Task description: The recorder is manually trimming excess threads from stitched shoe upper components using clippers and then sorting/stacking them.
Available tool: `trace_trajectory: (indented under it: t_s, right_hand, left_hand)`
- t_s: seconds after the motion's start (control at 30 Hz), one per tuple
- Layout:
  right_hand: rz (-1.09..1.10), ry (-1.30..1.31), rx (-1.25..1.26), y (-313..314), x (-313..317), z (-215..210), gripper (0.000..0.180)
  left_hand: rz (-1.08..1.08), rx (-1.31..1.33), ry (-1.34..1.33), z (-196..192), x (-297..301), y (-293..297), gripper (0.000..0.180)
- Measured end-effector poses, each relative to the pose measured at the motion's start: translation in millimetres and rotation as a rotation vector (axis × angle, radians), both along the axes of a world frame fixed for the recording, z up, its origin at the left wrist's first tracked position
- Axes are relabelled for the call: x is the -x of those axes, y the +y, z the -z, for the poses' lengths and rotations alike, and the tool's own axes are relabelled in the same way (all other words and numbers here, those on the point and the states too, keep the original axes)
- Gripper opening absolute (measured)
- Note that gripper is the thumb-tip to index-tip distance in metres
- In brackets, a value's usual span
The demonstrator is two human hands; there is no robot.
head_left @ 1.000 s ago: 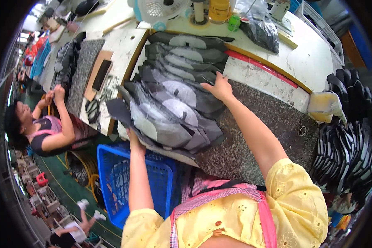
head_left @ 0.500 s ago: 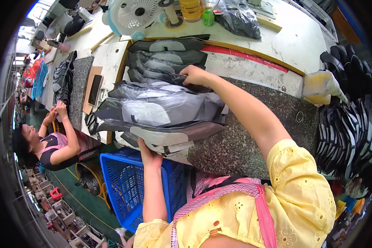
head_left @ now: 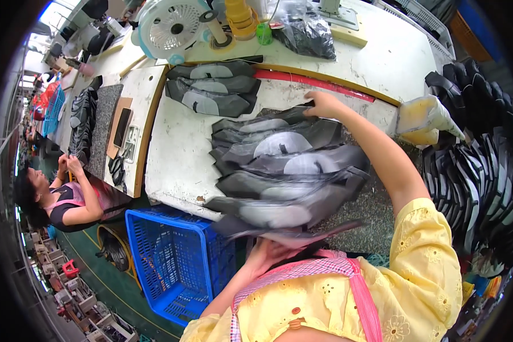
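A row of overlapping black and grey flat cut panels, shaped like shoe-upper pieces, spreads in a fan between my hands, blurred by motion. My right hand pinches the far edge of this row. At the near end, close to my apron, my left hand grips the lowest panels from beneath; its fingers are partly covered by them. A smaller group of similar panels lies apart on the white table at the far left, touched by neither hand.
Below the table edge stands a blue plastic basket. A speckled dark mat lies under the panels. A fan, thread spool and plastic-bagged pieces are at the back. Black pieces are stacked right; a co-worker works left.
Both hands have carried most of the panels right and toward me, sliding them off the left part of the table. A few panels stayed behind at the far left.
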State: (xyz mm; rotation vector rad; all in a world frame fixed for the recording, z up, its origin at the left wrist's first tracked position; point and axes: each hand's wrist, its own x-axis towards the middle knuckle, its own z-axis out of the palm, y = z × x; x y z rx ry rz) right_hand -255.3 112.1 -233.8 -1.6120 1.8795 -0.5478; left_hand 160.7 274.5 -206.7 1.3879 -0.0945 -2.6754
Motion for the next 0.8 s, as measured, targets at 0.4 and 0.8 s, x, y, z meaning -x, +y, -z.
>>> trace_trajectory:
  t_s: [0.4,0.8]
  right_hand:
    - [0.505,0.336,-0.232,-77,-4,27,0.047]
    - [0.392,-0.451,0.12,-57,26,9,0.029]
  left_hand:
    - [0.312,2.058,-0.301,-92,32,-76,0.032]
    - [0.638,2.016,-0.338,-142,122,-213,0.017]
